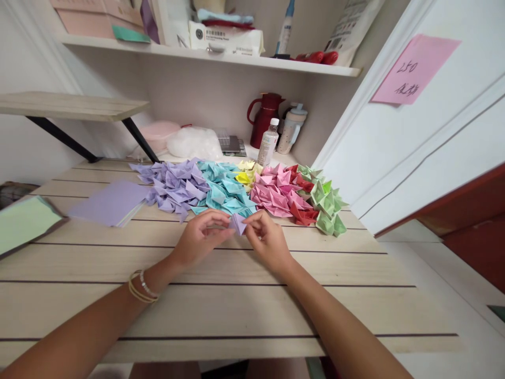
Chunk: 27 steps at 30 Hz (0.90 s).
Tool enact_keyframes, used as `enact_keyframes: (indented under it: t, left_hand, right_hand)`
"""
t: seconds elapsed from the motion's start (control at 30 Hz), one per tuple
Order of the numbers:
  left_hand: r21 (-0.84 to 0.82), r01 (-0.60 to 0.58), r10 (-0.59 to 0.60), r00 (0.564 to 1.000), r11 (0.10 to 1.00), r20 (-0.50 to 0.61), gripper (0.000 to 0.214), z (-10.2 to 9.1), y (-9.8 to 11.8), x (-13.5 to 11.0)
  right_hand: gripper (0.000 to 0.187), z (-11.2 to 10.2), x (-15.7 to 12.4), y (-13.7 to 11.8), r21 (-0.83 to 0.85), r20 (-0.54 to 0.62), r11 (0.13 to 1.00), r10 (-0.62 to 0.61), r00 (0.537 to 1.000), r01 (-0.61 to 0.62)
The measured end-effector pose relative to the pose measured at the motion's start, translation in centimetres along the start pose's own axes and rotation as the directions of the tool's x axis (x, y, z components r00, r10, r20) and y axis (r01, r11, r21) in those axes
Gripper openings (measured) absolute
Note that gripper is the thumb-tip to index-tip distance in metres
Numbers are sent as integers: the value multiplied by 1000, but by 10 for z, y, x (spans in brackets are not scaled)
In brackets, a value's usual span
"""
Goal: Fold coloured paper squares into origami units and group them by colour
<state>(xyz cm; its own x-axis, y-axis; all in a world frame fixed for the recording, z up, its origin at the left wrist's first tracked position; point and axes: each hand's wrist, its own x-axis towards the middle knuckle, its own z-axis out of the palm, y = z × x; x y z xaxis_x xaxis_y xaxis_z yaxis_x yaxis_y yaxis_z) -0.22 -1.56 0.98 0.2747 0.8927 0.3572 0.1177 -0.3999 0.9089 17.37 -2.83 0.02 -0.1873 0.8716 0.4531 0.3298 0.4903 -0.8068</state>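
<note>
A small folded piece of purple paper (238,224) is held just above the table between my two hands. My left hand (203,234) pinches its left side, and my right hand (268,237) grips its right edge between thumb and fingers. Right behind them lies a wide heap of folded paper boats in colour groups: purple boats (177,184), light blue boats (224,189), a few yellow boats (246,176), pink boats (276,192), red boats (304,215) and green boats (327,202). To the left sits a stack of purple paper sheets (112,200).
Green paper sheets (26,223) lie at the table's left edge. A small raised shelf (71,104) on black legs stands back left. Behind the boats are a plastic bottle (268,142), a red jug (268,118), a tumbler (292,129) and a white plastic bag (195,142).
</note>
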Motion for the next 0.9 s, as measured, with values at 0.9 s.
enact_keyframes:
  t: [0.9]
  left_hand:
    - [485,-242,186,969,840,161,14,-5,1,0]
  right_hand:
    - [10,-4,3,-1,-101,48,995,1,999,3]
